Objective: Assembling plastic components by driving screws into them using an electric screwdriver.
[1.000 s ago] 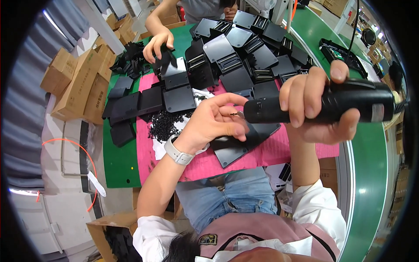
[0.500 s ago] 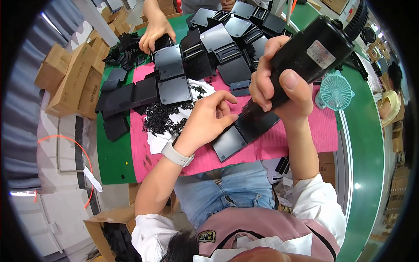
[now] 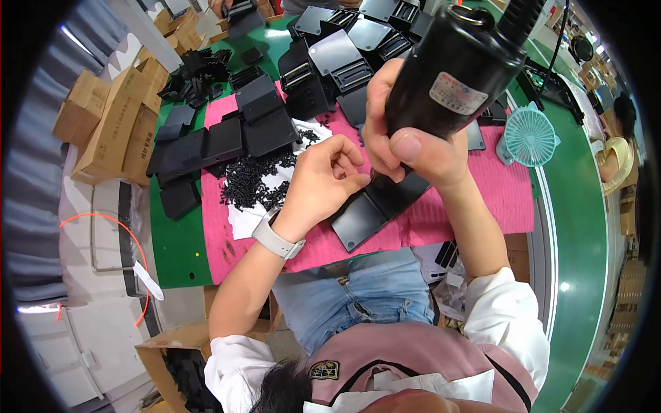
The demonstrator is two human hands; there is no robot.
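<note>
My right hand (image 3: 430, 155) is wrapped round a thick black electric screwdriver (image 3: 434, 76), which points down at a black hinged plate piece (image 3: 359, 219). The tool's tip is hidden behind my fingers. My left hand (image 3: 320, 175), with a pale watch strap at the wrist, is curled at the far left edge of that piece. Its thumb and fingertips are drawn together, and whatever they pinch is too small to make out. Left of this hand, a heap of small black screws (image 3: 249, 182) lies on a white cloth (image 3: 241, 224).
The pink mat (image 3: 482, 217) covers part of the green table (image 3: 172, 255). Black plate assemblies (image 3: 337, 58) are piled at the back, and more black parts (image 3: 186, 151) lie left. A teal mesh basket (image 3: 529, 138) stands right. Across the table, another person's hand (image 3: 219, 7) holds a black part.
My right hand and the screwdriver have shifted left and the tool stands more upright. The other person's hand has drawn back to the far edge with a black part.
</note>
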